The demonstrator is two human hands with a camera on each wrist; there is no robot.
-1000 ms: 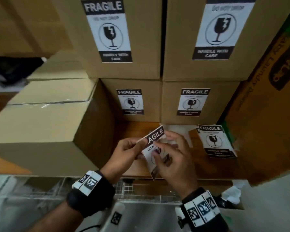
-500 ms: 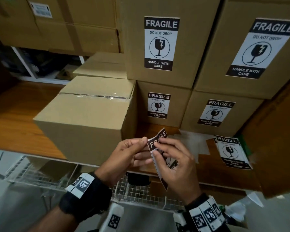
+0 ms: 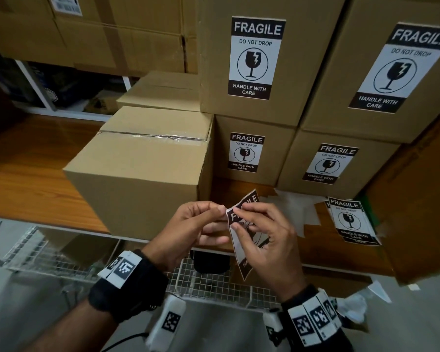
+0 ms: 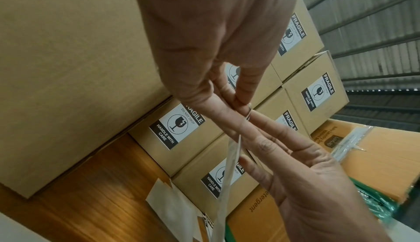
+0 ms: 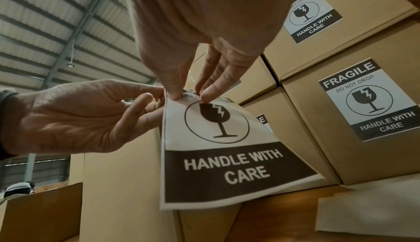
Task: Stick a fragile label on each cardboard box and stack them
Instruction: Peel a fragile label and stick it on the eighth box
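Head view: I see my left hand (image 3: 193, 224) and right hand (image 3: 267, 240) pinching the label's (image 3: 247, 199) top corner over the table's (image 3: 36, 179) front edge, beside the box (image 3: 142, 174). Right wrist view: the label (image 5: 227, 165) hangs lengthwise, "FRAGILE" end up.

Black wristbands (image 3: 127, 290); white coded tags; perhaps white camera housings.

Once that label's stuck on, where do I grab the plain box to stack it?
Probably palms on the two opposite side walls of the plain box, coming from the front. The top is taped shut with no handles, its right wall sits close to the labelled stack, so slide it out first.
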